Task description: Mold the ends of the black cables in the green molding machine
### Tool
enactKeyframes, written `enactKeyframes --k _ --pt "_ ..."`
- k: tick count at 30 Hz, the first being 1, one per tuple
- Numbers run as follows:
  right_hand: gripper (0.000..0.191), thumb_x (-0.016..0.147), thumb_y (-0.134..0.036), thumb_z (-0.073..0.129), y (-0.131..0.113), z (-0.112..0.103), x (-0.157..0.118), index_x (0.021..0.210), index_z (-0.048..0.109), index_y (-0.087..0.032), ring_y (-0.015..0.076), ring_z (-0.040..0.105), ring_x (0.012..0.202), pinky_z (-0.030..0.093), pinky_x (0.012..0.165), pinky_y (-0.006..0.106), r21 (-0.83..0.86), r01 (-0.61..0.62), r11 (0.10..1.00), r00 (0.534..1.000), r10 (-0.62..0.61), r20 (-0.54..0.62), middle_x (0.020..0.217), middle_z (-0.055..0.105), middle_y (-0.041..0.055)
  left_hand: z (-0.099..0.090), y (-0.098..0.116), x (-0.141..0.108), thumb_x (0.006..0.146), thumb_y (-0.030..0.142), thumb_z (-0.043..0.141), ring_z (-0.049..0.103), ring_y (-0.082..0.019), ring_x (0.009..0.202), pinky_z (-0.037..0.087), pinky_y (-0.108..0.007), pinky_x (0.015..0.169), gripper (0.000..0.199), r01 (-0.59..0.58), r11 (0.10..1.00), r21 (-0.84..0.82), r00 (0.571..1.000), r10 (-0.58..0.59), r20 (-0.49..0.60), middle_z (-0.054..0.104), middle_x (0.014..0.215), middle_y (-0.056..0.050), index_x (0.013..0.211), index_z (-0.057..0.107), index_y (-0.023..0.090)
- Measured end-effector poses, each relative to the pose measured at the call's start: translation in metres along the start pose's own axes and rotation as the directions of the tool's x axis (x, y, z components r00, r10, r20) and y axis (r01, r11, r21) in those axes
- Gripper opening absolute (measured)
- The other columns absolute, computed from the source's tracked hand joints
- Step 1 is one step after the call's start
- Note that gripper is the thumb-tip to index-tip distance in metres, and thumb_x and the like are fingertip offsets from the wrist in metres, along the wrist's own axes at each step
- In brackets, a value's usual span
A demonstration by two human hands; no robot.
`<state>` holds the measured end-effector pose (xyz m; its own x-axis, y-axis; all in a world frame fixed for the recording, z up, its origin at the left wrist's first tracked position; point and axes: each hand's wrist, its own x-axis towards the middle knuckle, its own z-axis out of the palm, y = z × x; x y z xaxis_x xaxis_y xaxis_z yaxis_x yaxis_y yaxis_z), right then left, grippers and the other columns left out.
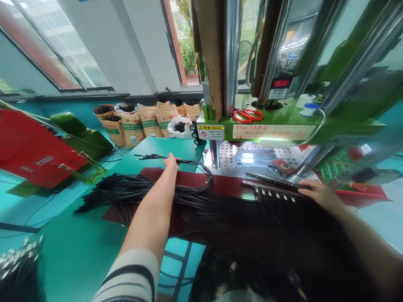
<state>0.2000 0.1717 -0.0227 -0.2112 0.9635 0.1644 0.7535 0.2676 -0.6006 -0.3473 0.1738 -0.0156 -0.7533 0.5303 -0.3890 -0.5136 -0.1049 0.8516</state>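
Note:
My left hand (171, 162) is closed around a thin bundle of black cables (206, 170), which loops back to the right. Under my left forearm lies a large pile of black cables (122, 188), spread across a dark red board. Over on the right, my right hand (315, 192) has its fingers wrapped on the end of a long dark metal bar (273, 179). Just in front of that bar is a second metal strip (277, 191) with a row of small pale metal ends along it. Dark blur hides the area below the right hand.
A green press (346, 130) with steel columns stands ahead, red-handled scissors (248, 115) on its ledge. Its perforated metal bed (226, 153) lies beneath. Paper sacks (132, 126) line the wall. A green table (75, 247) extends left, near a red machine (34, 151).

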Motion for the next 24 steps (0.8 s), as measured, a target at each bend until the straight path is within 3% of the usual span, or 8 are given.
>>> enactKeyframes --k 8,13,15,17,19,20,22,24 --pt "0.023 0.068 -0.024 0.048 -0.01 0.007 -0.002 0.086 0.061 -0.019 0.0261 0.056 0.096 0.042 0.09 0.043 -0.213 0.189 0.959 0.98 -0.198 -0.023 0.097 0.061 0.01 0.002 0.009 -0.001 0.073 0.057 0.052 0.058 -0.026 0.086 0.051 -0.035 0.065 0.063 0.318 0.9 0.298 0.918 -0.371 0.139 0.054 0.093 -0.017 0.112 0.04 0.009" --pt "0.04 0.068 -0.004 0.039 -0.038 0.0 -0.023 0.1 0.06 -0.016 0.0207 0.054 0.1 0.04 0.092 0.034 -0.327 0.353 0.877 0.928 -0.283 0.242 0.104 0.059 0.0095 0.008 0.015 -0.056 0.085 0.029 0.043 0.059 -0.016 0.069 0.049 -0.026 0.058 0.024 0.156 0.932 0.328 0.898 -0.271 0.345 0.057 0.081 -0.009 0.102 0.048 0.012" --pt "0.042 0.068 -0.002 0.04 -0.047 -0.001 -0.028 0.103 0.06 -0.015 0.0214 0.053 0.101 0.039 0.091 0.033 -0.382 0.36 0.851 0.906 -0.221 0.361 0.105 0.058 0.0106 0.008 0.015 -0.1 0.085 0.024 0.042 0.057 -0.013 0.058 0.048 -0.024 0.053 0.017 0.079 0.928 0.365 0.761 -0.292 0.579 0.058 0.073 -0.007 0.09 0.054 0.012" --pt "0.043 0.068 -0.001 0.04 -0.056 -0.002 -0.028 0.106 0.058 -0.012 0.0229 0.052 0.102 0.039 0.089 0.033 -0.43 0.339 0.837 0.891 -0.139 0.432 0.107 0.057 0.0128 0.003 0.011 -0.151 0.082 0.022 0.047 0.055 -0.012 0.051 0.046 -0.023 0.049 0.016 -0.003 0.851 0.526 0.527 -0.445 0.724 0.059 0.068 -0.008 0.081 0.058 0.01" --pt "0.042 0.067 0.0 0.041 -0.067 -0.007 -0.024 0.103 0.059 -0.012 0.023 0.054 0.097 0.041 0.082 0.031 -0.443 0.311 0.841 0.869 -0.064 0.49 0.104 0.058 0.0131 -0.005 0.001 -0.198 0.078 0.027 0.055 0.058 -0.016 0.058 0.046 -0.025 0.052 0.021 -0.191 0.697 0.691 0.189 -0.665 0.723 0.063 0.073 -0.012 0.086 0.062 0.009" --pt "0.04 0.065 -0.001 0.043 -0.074 -0.01 -0.021 0.099 0.061 -0.013 0.0225 0.057 0.092 0.042 0.076 0.029 -0.443 0.297 0.846 0.857 -0.031 0.515 0.1 0.06 0.0124 -0.009 -0.006 -0.218 0.076 0.03 0.058 0.059 -0.016 0.061 0.046 -0.025 0.053 0.023 -0.312 0.631 0.71 0.07 -0.73 0.68 0.063 0.075 -0.012 0.088 0.062 0.01" --pt "0.033 0.062 -0.002 0.046 -0.089 -0.019 -0.013 0.086 0.064 -0.014 0.0206 0.06 0.078 0.042 0.064 0.026 -0.447 0.271 0.853 0.838 0.02 0.546 0.088 0.064 0.0101 -0.016 -0.025 -0.246 0.074 0.034 0.059 0.058 -0.015 0.065 0.045 -0.024 0.053 0.029 -0.488 0.578 0.654 -0.036 -0.762 0.646 0.063 0.078 -0.009 0.092 0.063 0.012" --pt "0.026 0.061 -0.003 0.047 -0.106 -0.028 -0.005 0.075 0.065 -0.015 0.0187 0.059 0.067 0.04 0.056 0.025 -0.462 0.239 0.854 0.829 0.068 0.554 0.077 0.065 0.0087 -0.019 -0.047 -0.26 0.074 0.037 0.058 0.056 -0.013 0.065 0.045 -0.023 0.054 0.033 -0.549 0.584 0.598 -0.033 -0.73 0.683 0.062 0.079 -0.006 0.098 0.061 0.015"
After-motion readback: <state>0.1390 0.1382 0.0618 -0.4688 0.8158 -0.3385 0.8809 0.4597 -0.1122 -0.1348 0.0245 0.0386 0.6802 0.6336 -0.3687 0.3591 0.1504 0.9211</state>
